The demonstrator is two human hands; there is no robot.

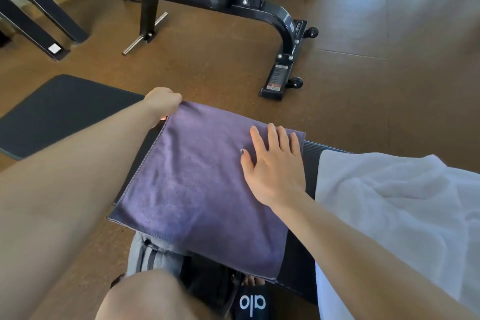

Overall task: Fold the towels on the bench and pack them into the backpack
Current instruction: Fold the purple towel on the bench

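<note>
Right hand [275, 166] lies flat, fingers straight and spread, pressing the purple towel [197, 184], which is folded to a rough square on the black bench [311, 156]. Left hand [162, 102] pinches the towel's far left corner (soft, short-napped cloth). A rumpled white towel [389, 202] lies just beside it, to the right.

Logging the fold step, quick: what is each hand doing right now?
Left hand: grips the far corner of the purple towel.
Right hand: open, fingers flat on the purple towel.
</note>
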